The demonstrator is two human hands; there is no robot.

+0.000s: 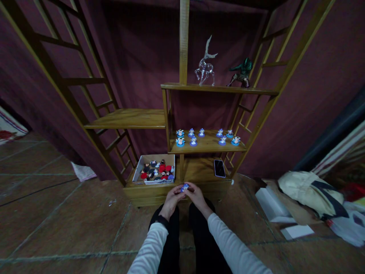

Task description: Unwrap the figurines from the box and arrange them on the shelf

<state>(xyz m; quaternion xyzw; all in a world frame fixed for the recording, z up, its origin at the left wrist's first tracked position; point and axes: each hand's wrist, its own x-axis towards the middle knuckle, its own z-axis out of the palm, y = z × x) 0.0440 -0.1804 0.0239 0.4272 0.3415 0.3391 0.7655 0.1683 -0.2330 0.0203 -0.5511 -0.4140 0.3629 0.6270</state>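
The left hand [172,198] and right hand [195,195] had their fingers closed on a figurine [184,187], low before the rack [207,147]. It seemed light and stiff, with small parts that could snap; the body looked the safest grip. The box [159,182] held jumbled red, dark and white figures [162,168], too small to tell apart.

Left hand [172,199], right hand [197,195] bare; long pale sleeves [229,238]; dark band [162,221] round left wrist; black trousers [203,249].
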